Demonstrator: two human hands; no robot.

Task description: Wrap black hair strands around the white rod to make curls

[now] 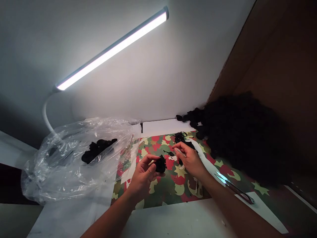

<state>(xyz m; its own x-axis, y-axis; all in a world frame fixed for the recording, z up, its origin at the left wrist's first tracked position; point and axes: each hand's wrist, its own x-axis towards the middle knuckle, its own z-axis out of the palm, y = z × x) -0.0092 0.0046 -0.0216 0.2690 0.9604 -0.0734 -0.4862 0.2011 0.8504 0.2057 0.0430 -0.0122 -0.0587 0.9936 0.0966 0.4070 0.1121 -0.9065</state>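
Thumb and fingers of the left hand [143, 171] pinch a black piece [160, 165] over the middle of the patterned sheet [170, 191], as I watch from afar through the head camera. In the right hand [192, 161], I make out thumb and index finger pressed together on a slim, pale tool [182, 153]; the other fingers are partly hidden, so I cannot tell how they sit. This hand hovers just beside the black piece, apart from it. Loose black scraps [179, 137] lie near the sheet's far edge, beyond the right hand. Below the right wrist, toward the sheet's near edge, I see a narrow metallic item [197, 189], too small for me to identify. At the right side of the bench [170, 219], a long two-armed tool [250, 199] reaches onto white paper [266, 213]. A big black heap [242, 138] fills the far right corner, against a brown panel [284, 49]. Along the left edge, a clear plastic bag [63, 175] has black pieces [99, 150] in it, and a lit tube lamp [114, 50] slants above.
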